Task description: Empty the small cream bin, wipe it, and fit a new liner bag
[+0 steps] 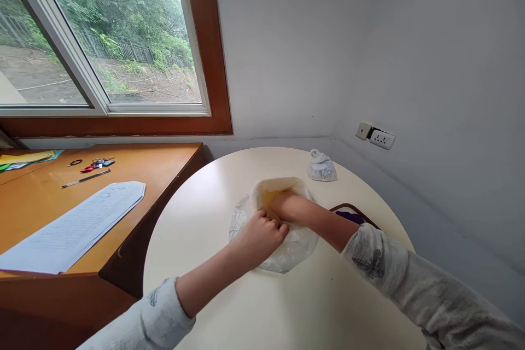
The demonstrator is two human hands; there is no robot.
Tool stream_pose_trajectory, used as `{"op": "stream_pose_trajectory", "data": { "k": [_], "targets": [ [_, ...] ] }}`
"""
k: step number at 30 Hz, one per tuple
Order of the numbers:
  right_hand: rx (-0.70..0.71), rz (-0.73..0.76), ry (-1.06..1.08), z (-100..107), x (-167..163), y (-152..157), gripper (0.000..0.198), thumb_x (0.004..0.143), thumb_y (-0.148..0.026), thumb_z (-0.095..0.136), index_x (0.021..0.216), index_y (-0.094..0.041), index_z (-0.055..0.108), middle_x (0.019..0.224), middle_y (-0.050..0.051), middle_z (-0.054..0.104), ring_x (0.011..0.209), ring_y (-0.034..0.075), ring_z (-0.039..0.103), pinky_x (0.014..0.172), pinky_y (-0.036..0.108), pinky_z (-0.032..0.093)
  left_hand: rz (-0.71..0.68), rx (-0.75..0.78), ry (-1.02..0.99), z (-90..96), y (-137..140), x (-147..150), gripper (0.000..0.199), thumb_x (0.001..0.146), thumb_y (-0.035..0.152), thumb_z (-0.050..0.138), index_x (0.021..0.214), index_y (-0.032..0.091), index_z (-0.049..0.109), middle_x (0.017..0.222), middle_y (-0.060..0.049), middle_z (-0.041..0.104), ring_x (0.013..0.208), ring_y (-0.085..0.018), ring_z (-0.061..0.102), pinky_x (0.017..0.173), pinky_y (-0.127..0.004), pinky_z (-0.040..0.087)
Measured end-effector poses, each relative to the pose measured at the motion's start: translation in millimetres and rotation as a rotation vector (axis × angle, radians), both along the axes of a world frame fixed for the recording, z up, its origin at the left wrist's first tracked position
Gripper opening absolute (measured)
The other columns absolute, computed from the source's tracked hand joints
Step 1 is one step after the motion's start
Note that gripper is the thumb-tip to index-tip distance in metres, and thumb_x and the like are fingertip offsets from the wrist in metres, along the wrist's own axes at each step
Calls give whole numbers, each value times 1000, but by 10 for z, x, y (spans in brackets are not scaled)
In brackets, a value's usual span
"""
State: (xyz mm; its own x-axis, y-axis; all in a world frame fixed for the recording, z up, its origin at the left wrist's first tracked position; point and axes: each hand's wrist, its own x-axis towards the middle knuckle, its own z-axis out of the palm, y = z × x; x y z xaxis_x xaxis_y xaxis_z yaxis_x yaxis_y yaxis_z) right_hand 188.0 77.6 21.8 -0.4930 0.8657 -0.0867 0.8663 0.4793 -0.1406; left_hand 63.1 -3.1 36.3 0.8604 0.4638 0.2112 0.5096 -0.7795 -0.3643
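Observation:
A whitish, see-through plastic bag (289, 251) stands on the round table with its mouth spread toward the back. My left hand (262, 235) is closed on the near edge of the bag's mouth, fingers curled over the rim. Through the opening reaches my right hand (283, 202), inside the bag past the wrist, its fingers hidden. Something yellow (268, 197) shows inside the bag beside that hand; its kind cannot be made out.
On the round cream table (188, 229) are a white bundle (322, 167) with a cord on top and a brown-rimmed tray (365, 217) holding something dark purple. The wooden desk (172, 161) at left bears papers (82, 224), a pen (86, 178) and keys (98, 164).

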Motion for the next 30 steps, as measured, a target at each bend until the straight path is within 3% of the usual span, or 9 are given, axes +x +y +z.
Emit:
{"op": "stream_pose_trajectory", "data": {
  "k": [4,7,12,16,19,21,24,27,30],
  "targets": [
    [-175,-10,-179,162,-7,-89,4,76,-18,64,74,-15,63,76,4,65,73,16,61,67,33,50,26,-20,26,73,-15,0,16,69,0,47,74,15,52,54,0,58,48,-14,55,58,-29,36],
    [-202,32,-155,425,45,-214,13,59,0,67,58,-13,64,58,6,64,61,20,61,57,30,46,58,-64,24,150,-23,-1,19,70,0,46,80,14,54,57,-1,60,51,-15,56,58,-29,37],
    [-89,145,228,917,311,-437,31,77,-8,45,92,-22,67,93,2,68,78,16,61,65,25,45,136,-144,20,202,36,-28,20,69,2,48,83,12,56,66,-3,62,59,-17,59,63,-31,38],
    [125,78,579,1052,586,-530,30,82,-12,38,89,-20,66,94,2,67,88,15,59,77,28,44,142,-180,-8,231,144,-78,26,67,3,51,86,17,62,73,-3,61,66,-17,59,68,-32,37],
    [254,13,703,937,748,-524,28,83,-16,39,97,-23,63,106,2,62,103,17,54,89,34,41,149,-243,-17,359,224,-113,23,68,4,52,78,19,65,76,-3,61,69,-16,58,70,-30,38],
    [242,-21,801,780,817,-488,31,84,-24,43,112,-27,56,122,2,53,116,18,45,97,38,36,150,-324,-34,485,276,-130,17,73,9,53,76,20,66,77,-2,62,72,-16,58,74,-29,39],
    [54,-55,987,482,859,-416,52,83,-39,49,132,-30,35,139,5,36,130,20,30,101,42,32,108,-442,-19,646,355,-157,14,79,15,54,83,21,66,81,-2,63,83,-16,58,84,-31,38],
    [-158,-44,1202,204,838,-378,73,78,-48,55,139,-29,20,143,11,28,131,22,28,100,42,33,100,-440,-64,684,399,-222,11,77,16,58,84,20,66,105,-7,59,107,-23,50,98,-41,30],
    [-265,-25,1363,33,789,-414,85,73,-49,62,140,-30,12,143,12,27,128,23,33,100,41,34,153,-413,-270,596,365,-328,27,72,20,65,98,25,62,140,-9,29,132,-32,20,105,-54,13]
  ]
}}
